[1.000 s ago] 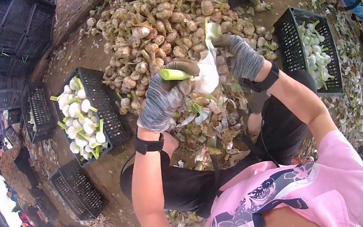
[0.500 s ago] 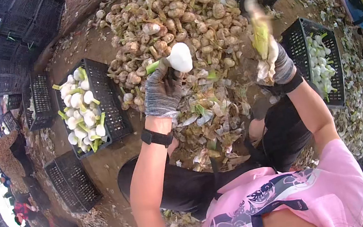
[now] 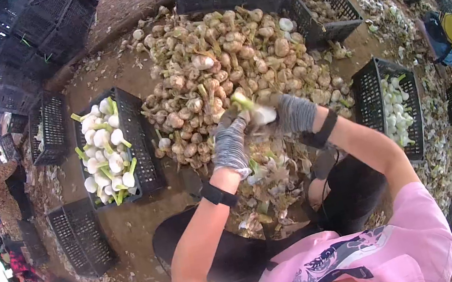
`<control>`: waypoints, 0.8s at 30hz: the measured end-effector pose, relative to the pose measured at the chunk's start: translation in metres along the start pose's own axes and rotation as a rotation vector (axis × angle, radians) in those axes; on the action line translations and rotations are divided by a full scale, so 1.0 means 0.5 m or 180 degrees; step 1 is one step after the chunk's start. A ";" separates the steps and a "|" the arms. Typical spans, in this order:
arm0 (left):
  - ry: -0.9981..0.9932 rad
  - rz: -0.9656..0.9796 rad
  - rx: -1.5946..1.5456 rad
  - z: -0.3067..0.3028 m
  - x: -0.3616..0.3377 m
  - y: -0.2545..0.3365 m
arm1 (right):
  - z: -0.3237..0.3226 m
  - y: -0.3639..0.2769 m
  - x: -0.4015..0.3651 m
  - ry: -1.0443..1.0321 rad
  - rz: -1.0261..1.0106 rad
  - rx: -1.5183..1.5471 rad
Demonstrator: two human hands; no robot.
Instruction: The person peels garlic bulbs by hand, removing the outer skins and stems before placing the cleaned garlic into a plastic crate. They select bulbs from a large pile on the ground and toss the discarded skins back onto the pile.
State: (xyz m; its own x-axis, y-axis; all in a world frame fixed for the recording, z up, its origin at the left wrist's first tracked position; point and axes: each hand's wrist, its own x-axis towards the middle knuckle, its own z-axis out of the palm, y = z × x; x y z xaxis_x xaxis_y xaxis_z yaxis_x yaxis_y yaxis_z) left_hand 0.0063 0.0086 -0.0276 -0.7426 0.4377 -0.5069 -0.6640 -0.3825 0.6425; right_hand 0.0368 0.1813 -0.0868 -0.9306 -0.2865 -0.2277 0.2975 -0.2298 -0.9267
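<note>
crate of peeled garlic (image 3: 140,141) far left. my gloved left hand (image 3: 230,140) is closed round a garlic bulb (image 3: 262,114), green stalk poking up. my right hand (image 3: 293,112) is clamped on the same bulb from the other side, at the near edge of the unpeeled garlic pile (image 3: 210,53). second crate (image 3: 368,98) on the right.

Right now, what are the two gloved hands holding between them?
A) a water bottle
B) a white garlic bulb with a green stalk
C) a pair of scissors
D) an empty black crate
B: the left hand and the right hand both close on one garlic bulb, white with a green stalk, held in front of the heap of unpeeled garlic.
</note>
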 end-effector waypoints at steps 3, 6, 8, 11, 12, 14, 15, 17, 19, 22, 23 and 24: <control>0.0363 0.0081 0.0143 0.003 0.000 0.021 | -0.067 -0.105 0.065 0.0612 -0.0180 0.0350; 0.0548 -0.0021 -0.0039 0.000 0.002 0.029 | -0.161 -0.280 0.179 0.0881 -0.0855 0.1334; 0.0679 -0.0100 0.0102 -0.007 0.002 0.031 | -0.204 -0.376 0.239 -0.0014 -0.1870 0.2126; 0.0405 -0.0002 0.0136 -0.022 0.011 0.023 | -0.221 -0.380 0.285 0.0786 -0.1628 0.2068; 0.0437 -0.0008 0.0127 -0.021 0.009 0.018 | -0.214 -0.348 0.273 0.0390 -0.1308 0.1730; 0.0288 -0.0071 0.0088 -0.020 0.006 0.007 | -0.181 -0.244 0.302 0.0606 -0.1005 0.1067; 0.0430 -0.0110 0.0394 -0.010 0.001 0.003 | -0.145 -0.196 0.308 0.1122 -0.0588 -0.1725; 0.0283 -0.0210 0.0498 -0.016 0.000 -0.025 | -0.098 -0.083 0.302 0.1361 -0.0247 -0.3408; 0.0201 -0.0352 0.0619 -0.007 -0.018 -0.027 | -0.075 0.035 0.315 0.1220 -0.0151 -0.3600; 0.0308 -0.0546 0.0703 -0.021 -0.003 -0.043 | 0.000 0.089 0.324 0.0832 0.0287 -0.5278; 0.0414 -0.0581 0.0780 -0.015 -0.008 -0.033 | -0.011 0.141 0.348 0.0925 -0.0081 -0.5379; 0.0436 -0.0557 0.0773 -0.018 -0.006 -0.035 | -0.007 0.152 0.358 0.0904 -0.0112 -0.5379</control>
State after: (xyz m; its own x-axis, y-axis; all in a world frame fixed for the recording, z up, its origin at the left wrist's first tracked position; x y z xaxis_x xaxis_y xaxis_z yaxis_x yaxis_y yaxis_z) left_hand 0.0194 0.0067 -0.0422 -0.6350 0.3597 -0.6837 -0.7545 -0.0987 0.6488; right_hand -0.1078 0.1161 -0.1990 -0.9926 -0.0987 -0.0706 -0.0871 0.9845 -0.1520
